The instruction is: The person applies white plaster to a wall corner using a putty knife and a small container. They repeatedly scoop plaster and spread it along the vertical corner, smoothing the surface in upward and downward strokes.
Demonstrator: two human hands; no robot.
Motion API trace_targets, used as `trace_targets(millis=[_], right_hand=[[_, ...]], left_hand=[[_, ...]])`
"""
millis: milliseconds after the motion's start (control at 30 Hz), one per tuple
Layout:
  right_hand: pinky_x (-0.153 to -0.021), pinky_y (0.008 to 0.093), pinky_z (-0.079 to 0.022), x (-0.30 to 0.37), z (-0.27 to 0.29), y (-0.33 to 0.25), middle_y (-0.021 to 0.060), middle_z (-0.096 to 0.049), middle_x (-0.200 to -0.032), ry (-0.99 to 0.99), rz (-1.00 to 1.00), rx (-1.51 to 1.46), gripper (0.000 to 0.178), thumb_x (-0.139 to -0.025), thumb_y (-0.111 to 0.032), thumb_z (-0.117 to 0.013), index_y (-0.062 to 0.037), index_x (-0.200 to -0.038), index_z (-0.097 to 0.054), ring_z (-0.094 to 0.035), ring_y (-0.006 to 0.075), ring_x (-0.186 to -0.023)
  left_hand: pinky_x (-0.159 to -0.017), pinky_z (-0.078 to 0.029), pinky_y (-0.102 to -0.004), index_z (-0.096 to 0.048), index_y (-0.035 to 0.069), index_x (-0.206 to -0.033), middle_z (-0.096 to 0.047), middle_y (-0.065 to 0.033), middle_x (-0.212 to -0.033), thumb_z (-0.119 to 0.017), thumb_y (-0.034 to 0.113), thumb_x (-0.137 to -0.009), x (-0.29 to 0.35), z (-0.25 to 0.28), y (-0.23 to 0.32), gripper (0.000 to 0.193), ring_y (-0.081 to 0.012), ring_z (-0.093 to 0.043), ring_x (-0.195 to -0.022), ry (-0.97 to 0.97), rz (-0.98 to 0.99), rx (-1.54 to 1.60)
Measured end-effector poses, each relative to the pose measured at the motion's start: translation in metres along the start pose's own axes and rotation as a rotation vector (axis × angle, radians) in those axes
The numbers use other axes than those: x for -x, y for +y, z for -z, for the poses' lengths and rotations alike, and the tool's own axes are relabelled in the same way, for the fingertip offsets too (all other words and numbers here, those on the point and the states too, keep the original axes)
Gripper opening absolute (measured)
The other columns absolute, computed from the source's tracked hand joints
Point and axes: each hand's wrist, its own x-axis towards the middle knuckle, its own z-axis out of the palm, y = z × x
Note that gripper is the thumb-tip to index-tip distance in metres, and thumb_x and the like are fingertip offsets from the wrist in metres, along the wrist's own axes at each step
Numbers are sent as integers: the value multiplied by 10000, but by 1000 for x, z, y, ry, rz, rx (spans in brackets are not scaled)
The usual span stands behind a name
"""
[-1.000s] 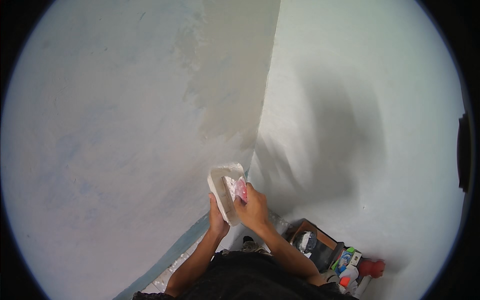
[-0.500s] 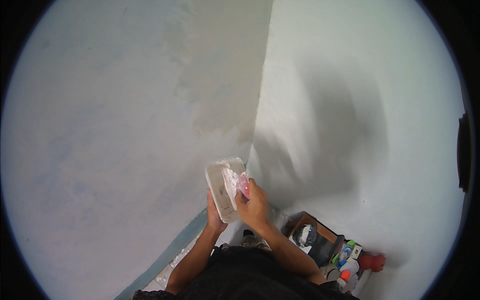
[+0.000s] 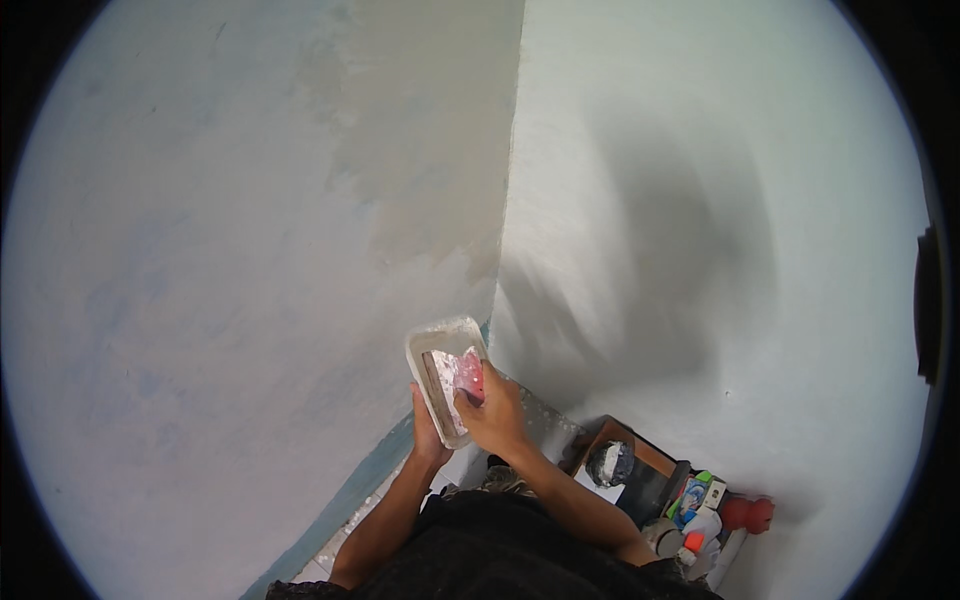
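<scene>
My left hand (image 3: 427,432) is closed around the lower left side of a shallow white plastic tray (image 3: 413,352), its palm partly hidden under it. The tray is held up near the wall corner, tilted so that its inside faces me. In my right hand (image 3: 498,415) is a pink-red putty scraper (image 3: 467,372), smeared with white paste. Its wide blade lies inside the tray, along the left inner part. Thumb and fingers grip the scraper from the right, hiding part of it.
A bluish-white wall (image 3: 200,300) with a greyer patch (image 3: 430,130) meets a pale wall (image 3: 640,200) bearing a shadow. Low at right stand a dark box-like piece (image 3: 650,505), a wrapped dark bundle (image 3: 610,464), a red object (image 3: 748,514) and several small containers.
The scraper has moved left and down in the tray, and its blade now lies flatter across the inside. My left hand still holds the tray. The view has shifted slightly.
</scene>
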Motion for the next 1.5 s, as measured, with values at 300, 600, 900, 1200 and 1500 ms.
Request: trace_targets(millis=[300,600,900,1200,1500], right_hand=[[-845,323,-542,-2,-10,31,89,-692,-1054,-116,-206,-400,360,-858,-20,-708,15,-1200,-601,-670,160,-921],[-881,302,-519,0,-5,25,46,-676,-1061,-139,-424,-744,357,-849,-8,-729,-1,-1192,-628,-641,134,-964],[-894,317,-502,0,-2,-6,66,-673,-1094,-193,-456,-943,355,-857,-12,-700,6,-1202,-619,-643,157,-986],[-930,315,-498,18,-18,44,96,-635,-1153,-72,-372,-1052,413,-822,21,-705,5,-1217,-585,-621,160,-1048],[-992,393,-497,42,-23,-95,113,-609,-1224,-49,-393,-1363,422,-863,0,-671,4,-1265,-545,-607,235,-1133]], left_hand=[[-1095,-427,-409,-367,72,-1500,-528,-133,-1416,-192,669,-1013,-1,25,4,790,-254,-541,-1282,-147,94,-70],[-1123,-398,-407,-347,43,-1508,-481,-144,-1469,-231,613,-1039,4,30,20,747,-252,-508,-1321,-184,191,-102],[-1147,-366,-419,-276,75,-1552,-422,-131,-1522,-217,605,-1046,11,69,16,735,-261,-440,-1383,-97,114,-36],[-1072,-441,-513,-340,126,-1522,-511,-108,-1431,-235,621,-1036,75,175,-17,701,-310,-534,-1285,18,121,49],[-1096,-415,-509,-294,132,-1546,-455,-113,-1487,-195,652,-1022,176,248,-61,744,-310,-496,-1326,9,39,39]])
